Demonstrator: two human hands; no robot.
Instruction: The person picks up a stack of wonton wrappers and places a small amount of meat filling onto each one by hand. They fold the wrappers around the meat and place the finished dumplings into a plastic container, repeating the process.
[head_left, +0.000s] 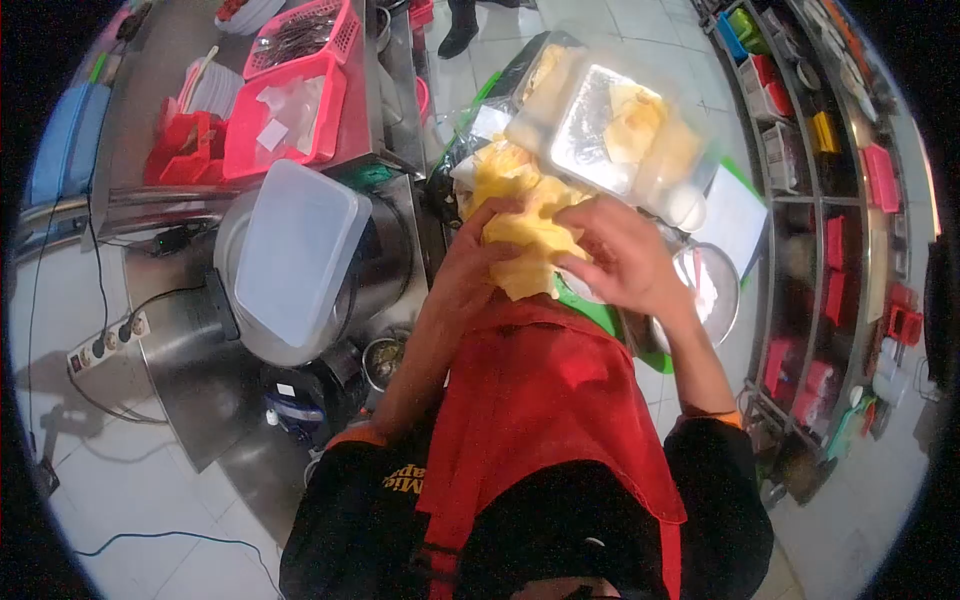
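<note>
In front of my red apron, a thin, floppy yellow dough sheet (530,250) is raised between my two hands. My left hand (482,245) pinches its left side, thumb below and fingers above. At the right side, my right hand (625,255) grips the sheet with bent fingers. More crumpled yellow sheets (500,165) lie just beyond, in or on dark plastic. Past my right hand, a shallow metal tray (575,155) carries a pale yellow sheet (632,120). A metal bowl (735,285) with white powder stands beside my right forearm.
To the left, a translucent lid (300,250) rests over a large round pot on a steel counter. Pink baskets (285,120) with utensils and bags stand farther back. A metal rack (815,230) with bins lines the right side. Another person's dark shoe (459,30) shows at the top.
</note>
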